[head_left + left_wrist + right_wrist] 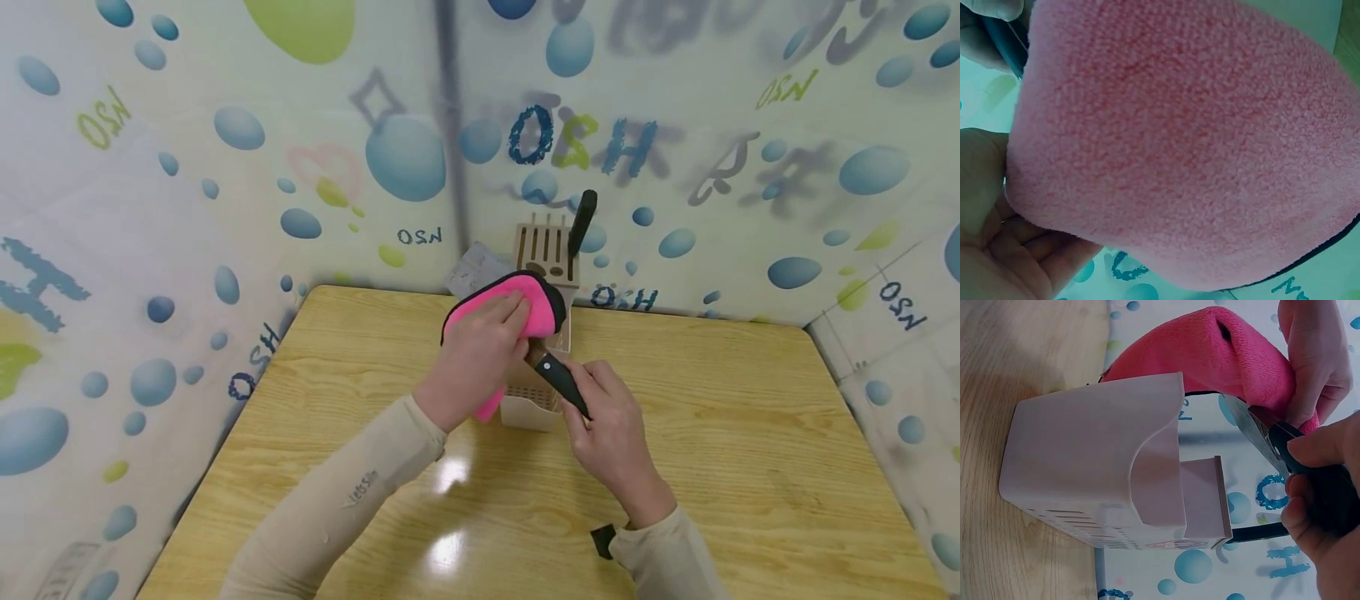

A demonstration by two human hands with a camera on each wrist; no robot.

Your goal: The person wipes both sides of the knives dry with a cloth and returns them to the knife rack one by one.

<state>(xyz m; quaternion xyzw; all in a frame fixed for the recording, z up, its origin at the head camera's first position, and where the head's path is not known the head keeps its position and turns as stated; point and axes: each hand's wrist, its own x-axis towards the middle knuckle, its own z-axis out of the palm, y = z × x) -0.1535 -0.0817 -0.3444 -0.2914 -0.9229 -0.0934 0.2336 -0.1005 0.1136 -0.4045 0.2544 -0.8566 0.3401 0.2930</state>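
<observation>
My right hand (611,425) grips the black riveted handle (558,379) of a knife. A pink cloth (540,312) with black edging is folded over the knife's blade (1254,431), hiding most of it. In the head view, a broad grey piece that looks like the blade's far end (476,268) shows beyond the cloth. My left hand (480,350) holds the cloth against the blade, fingers pressed on its top. Both hands are above the front of a beige knife holder (1091,444). In the left wrist view the cloth covers most of the picture.
The holder's slotted top (547,242) stands near the back wall, with another black handle (582,223) sticking up from it. Its perforated front tray (528,412) faces me. A small black piece (602,540) shows beside my right sleeve above the wooden table (750,417).
</observation>
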